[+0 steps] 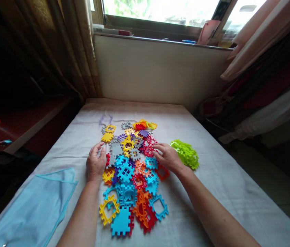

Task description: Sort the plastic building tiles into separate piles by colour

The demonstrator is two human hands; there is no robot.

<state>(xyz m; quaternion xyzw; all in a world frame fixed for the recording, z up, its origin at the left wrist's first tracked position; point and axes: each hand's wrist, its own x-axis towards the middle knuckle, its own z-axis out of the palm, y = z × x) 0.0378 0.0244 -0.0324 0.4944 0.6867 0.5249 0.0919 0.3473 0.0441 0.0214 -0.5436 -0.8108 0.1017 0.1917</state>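
Plastic toothed pieces point(126, 171) between left hand point(95, 165) and right hand point(168, 157), both loosely spread.

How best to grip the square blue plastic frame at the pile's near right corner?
Probably pinch the blue frame by its right bar, from that side: its middle is open, white cloth borders the right and a red plastic piece the left.
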